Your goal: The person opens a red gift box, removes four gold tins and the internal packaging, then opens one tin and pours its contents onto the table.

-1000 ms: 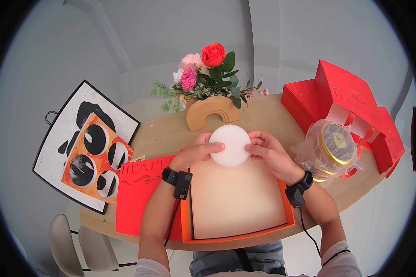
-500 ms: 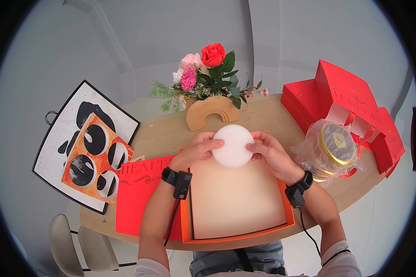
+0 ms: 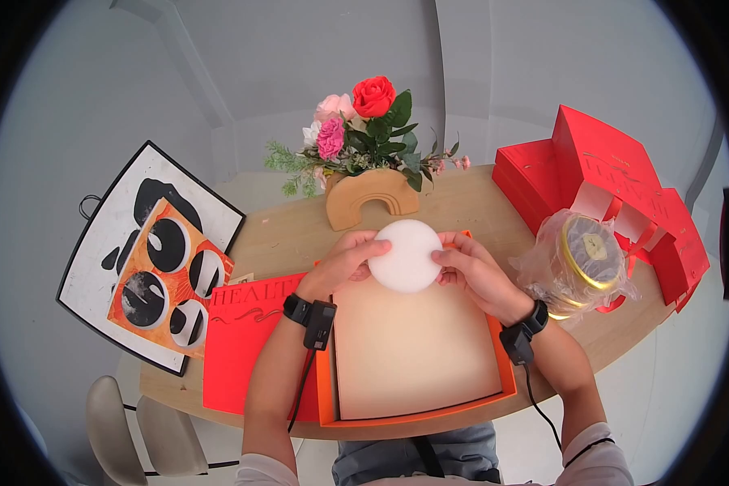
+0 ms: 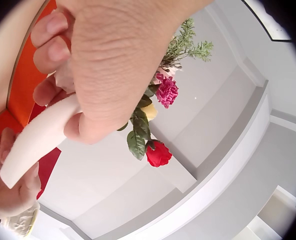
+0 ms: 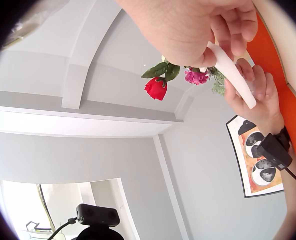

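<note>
A white round foam disc (image 3: pixel 407 256) hangs over the far end of an open orange box (image 3: pixel 506 381) with a cream lining. My left hand (image 3: pixel 350 261) pinches the disc's left edge and my right hand (image 3: pixel 468 263) pinches its right edge. In the left wrist view the thumb and fingers of the left hand (image 4: pixel 83 75) clamp the disc (image 4: pixel 35 142) seen edge-on. The right wrist view has the right hand (image 5: pixel 198 30) gripping the disc (image 5: pixel 233 75) the same way, with the left hand behind it.
A red lid (image 3: pixel 247 348) lies left of the box. A wooden arch vase with flowers (image 3: pixel 364 154) stands behind the hands. A plastic-wrapped stack of gold-rimmed tins (image 3: pixel 579 259) and red boxes (image 3: pixel 599 178) sit at the right. Framed pictures (image 3: pixel 150 259) lie at the left.
The disc has shifted very slightly between the hands, with the grip on both edges kept. The arms stay in place.
</note>
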